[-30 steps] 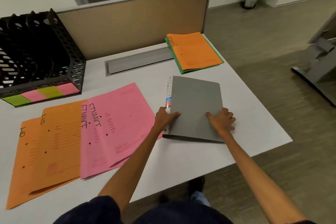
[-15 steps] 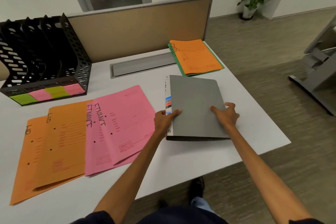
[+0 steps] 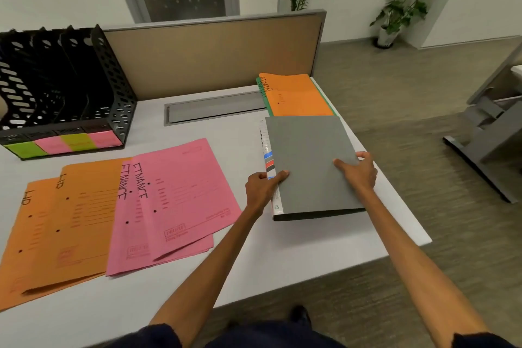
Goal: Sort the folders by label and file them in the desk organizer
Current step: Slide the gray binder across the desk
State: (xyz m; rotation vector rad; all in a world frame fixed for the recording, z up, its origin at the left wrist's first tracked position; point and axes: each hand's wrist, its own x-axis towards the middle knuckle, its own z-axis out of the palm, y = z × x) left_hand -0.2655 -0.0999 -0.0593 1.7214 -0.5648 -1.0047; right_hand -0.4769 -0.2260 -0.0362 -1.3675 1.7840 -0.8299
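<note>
Both hands hold the grey folder. The left hand grips its spine side with the thumb on the cover, and the right hand grips the opposite edge. It is at the right part of the white desk. The pink folders lie to the left, and the black desk organizer stands far left.

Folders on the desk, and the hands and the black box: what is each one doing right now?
grey folder: closed, flat on the desk, held at both sides.
left hand: grips the grey folder's spine side.
right hand: grips its right edge.
pink folders: two, closed, overlapping, untouched.
near orange folders: two, closed, overlapping, untouched.
far orange folder: closed, lying on a green folder.
desk organizer: upright, no folder seen inside.
</note>
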